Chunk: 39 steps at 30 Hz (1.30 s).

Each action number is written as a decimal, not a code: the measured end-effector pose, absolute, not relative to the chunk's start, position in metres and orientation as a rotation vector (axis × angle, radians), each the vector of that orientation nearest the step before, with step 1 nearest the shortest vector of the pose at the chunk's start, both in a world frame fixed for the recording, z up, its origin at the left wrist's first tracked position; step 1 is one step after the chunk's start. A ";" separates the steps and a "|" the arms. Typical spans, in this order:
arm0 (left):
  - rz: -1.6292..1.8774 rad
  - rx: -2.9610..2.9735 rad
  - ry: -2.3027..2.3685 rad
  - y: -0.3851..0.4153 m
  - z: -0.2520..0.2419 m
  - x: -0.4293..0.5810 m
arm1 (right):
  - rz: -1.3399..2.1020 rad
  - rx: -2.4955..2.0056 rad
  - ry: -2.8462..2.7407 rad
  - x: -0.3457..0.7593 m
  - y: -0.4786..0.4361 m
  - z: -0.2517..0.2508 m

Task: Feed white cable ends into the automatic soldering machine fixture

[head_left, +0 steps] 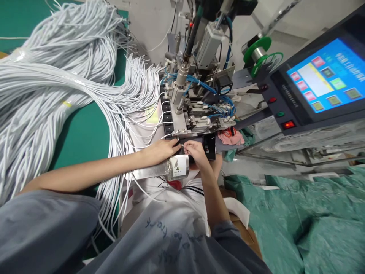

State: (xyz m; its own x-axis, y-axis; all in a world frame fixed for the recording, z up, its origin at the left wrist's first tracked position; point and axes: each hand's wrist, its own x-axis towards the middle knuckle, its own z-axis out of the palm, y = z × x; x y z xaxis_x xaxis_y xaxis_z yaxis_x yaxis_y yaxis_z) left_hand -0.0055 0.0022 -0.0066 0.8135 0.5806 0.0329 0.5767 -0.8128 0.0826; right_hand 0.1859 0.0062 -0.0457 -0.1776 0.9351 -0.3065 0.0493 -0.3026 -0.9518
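My left hand (164,149) rests at the front of the bench machine (181,120), its fingers bent together at the end of a row of black cable holders (167,118). Close beside it, my right hand (196,151) pinches with thumb and fingertips. A tiny metallic piece shows between the two hands, too small to name. White cables (142,125) run from the left into the black holders. Under my left wrist lies a metal plate (151,172), with a clear-covered block bearing a white label (179,166) at its right end.
Large bundles of white cables (71,42) cover the green table (81,133) at left. A control screen (327,76) stands at right, near a green wire spool (258,51). A pink cloth (230,137) lies right of the machine. Green sheeting (299,213) fills the lower right.
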 end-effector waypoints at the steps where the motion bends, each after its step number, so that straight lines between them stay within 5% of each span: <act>1: 0.077 2.927 0.940 0.002 -0.006 -0.005 | 1.590 -1.356 -1.194 0.186 0.006 -0.045; 30: -0.006 3.031 0.965 0.000 -0.006 -0.004 | 1.352 -1.376 -1.206 0.178 0.002 -0.052; 39: -0.021 3.040 0.996 -0.002 -0.001 -0.002 | 1.516 -1.326 -1.285 0.179 0.005 -0.061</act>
